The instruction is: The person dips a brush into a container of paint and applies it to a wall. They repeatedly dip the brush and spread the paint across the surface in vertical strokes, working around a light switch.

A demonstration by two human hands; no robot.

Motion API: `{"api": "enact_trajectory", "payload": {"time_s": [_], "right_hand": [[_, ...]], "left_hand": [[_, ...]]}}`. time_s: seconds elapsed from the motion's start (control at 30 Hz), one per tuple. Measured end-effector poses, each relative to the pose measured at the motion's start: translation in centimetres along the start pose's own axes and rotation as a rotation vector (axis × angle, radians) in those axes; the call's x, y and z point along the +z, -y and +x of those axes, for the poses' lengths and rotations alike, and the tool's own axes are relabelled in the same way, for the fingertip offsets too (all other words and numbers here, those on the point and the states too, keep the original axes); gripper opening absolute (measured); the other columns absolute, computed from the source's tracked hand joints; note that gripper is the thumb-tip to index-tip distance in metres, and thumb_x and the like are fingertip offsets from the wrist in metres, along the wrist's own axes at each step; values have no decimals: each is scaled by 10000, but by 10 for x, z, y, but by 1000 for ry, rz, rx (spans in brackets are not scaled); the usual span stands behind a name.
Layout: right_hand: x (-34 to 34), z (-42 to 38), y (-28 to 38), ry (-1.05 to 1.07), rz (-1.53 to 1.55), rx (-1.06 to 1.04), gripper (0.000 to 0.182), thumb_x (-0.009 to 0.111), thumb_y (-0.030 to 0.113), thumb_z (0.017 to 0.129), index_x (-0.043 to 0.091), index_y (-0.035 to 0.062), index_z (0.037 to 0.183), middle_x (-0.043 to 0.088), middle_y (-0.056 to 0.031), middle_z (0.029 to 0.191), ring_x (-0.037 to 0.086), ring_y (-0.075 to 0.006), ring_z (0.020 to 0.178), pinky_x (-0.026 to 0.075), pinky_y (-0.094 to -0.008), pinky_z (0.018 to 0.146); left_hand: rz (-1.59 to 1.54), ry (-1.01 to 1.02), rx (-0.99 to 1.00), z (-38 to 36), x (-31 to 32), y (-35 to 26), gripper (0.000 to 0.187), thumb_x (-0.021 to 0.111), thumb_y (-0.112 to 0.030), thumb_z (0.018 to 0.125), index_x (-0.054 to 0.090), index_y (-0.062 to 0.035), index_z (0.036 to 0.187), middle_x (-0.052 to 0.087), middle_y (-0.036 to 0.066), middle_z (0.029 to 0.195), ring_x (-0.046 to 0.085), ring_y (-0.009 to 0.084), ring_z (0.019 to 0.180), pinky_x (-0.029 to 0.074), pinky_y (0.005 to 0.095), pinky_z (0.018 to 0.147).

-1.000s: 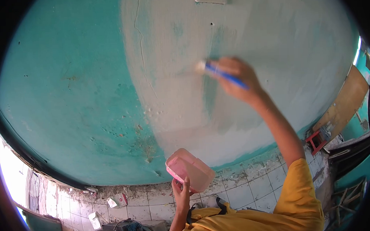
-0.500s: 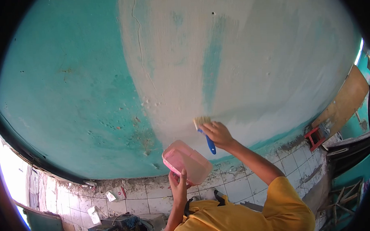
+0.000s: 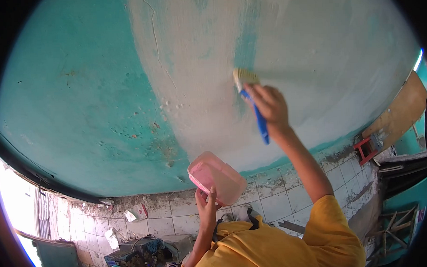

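Note:
My right hand [image 3: 270,105] grips a paintbrush [image 3: 261,124] with a blue handle and pale bristles. The bristles are up against the wall [image 3: 202,87], over a narrow strip where turquoise shows through whitish paint. To the left the wall is plain turquoise, with chipped and blistered spots low down. Lower in the view, my left hand [image 3: 207,207] is closed around the near side of a pink plastic tub [image 3: 227,177], thumb over its rim. The tub is tilted, its open top facing me, with pinkish-white inside.
White tiles [image 3: 275,204] cover the dirty floor along the wall's foot. A red stool [image 3: 364,150] and a brown board [image 3: 400,106] stand at the right. Dark clutter [image 3: 142,256] lies at lower left, near white scraps [image 3: 112,238]. A wooden frame [image 3: 393,231] sits at lower right.
My right hand has raised the paintbrush up the wall, from the strip's lower end to higher along it. My left hand still holds the tub in nearly the same place.

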State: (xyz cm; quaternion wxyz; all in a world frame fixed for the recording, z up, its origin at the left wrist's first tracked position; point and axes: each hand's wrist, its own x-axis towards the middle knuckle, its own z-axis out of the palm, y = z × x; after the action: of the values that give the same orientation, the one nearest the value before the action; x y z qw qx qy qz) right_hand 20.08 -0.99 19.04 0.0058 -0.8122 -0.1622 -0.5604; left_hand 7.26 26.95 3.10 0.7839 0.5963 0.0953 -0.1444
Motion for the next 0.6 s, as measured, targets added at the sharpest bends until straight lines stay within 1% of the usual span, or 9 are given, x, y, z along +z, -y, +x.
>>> {"api": "enact_trajectory", "payload": {"time_s": [0.13,0.27,0.37,0.4,0.43,0.47,0.5,0.53,0.6], "right_hand": [[41,-115,26,352,42,-9,393,705,160,883,686,121,1273,656,-29,1159,638,-246,901,521,-395,807],[41,-137,23,511,238,95,373,714,167,882,696,120,1252,666,-37,1100,639,-264,873,517,-405,790],[12,-66,-15,518,357,20,292,746,143,873,749,98,1162,710,-67,1002,663,-272,844,513,-392,777],[3,-36,-33,436,342,0,303,761,130,858,753,89,1159,723,-80,984,679,-268,867,515,-397,763],[-13,2,-49,477,282,7,300,765,124,860,756,81,1156,739,-97,998,692,-277,907,531,-396,776],[-24,33,-67,320,232,-90,290,772,127,862,762,85,1148,752,-106,1029,704,-282,932,551,-390,807],[-46,74,-77,293,130,-108,286,777,132,864,766,95,1148,758,-105,1045,707,-282,943,562,-391,839],[-58,106,-91,158,82,-150,276,759,151,875,765,141,1151,746,-92,1042,698,-283,943,566,-398,828],[-88,171,-111,-4,-139,-414,280,720,123,909,752,138,1187,751,-72,1074,696,-261,944,576,-370,820]], "left_hand": [[5,-22,12,2,-1,3,797,677,-543,958,345,-37,1478,561,117,1303,641,219,1069,592,384,784],[7,-27,33,4,-4,2,793,678,-530,962,337,-43,1487,562,116,1292,634,219,1041,596,390,785],[9,-18,44,5,-6,5,786,675,-520,967,332,-50,1494,563,121,1290,633,227,1044,600,394,781],[6,-21,40,7,-6,5,781,673,-516,969,329,-54,1497,564,126,1291,634,231,1047,602,394,777],[4,-19,46,7,-5,3,786,669,-515,972,318,-53,1502,565,136,1291,634,234,1052,610,397,766],[3,-7,58,7,-5,3,786,669,-515,972,318,-53,1502,565,136,1291,634,234,1052,610,397,766],[-30,9,40,8,-5,2,811,694,-483,964,292,-38,1511,541,153,1320,625,256,1103,627,403,765],[-64,24,20,8,-6,3,839,719,-451,956,267,-23,1520,517,171,1349,615,278,1153,644,410,764],[-71,38,26,12,-5,8,843,719,-450,956,262,-23,1521,516,174,1351,615,284,1156,646,417,766]]}}
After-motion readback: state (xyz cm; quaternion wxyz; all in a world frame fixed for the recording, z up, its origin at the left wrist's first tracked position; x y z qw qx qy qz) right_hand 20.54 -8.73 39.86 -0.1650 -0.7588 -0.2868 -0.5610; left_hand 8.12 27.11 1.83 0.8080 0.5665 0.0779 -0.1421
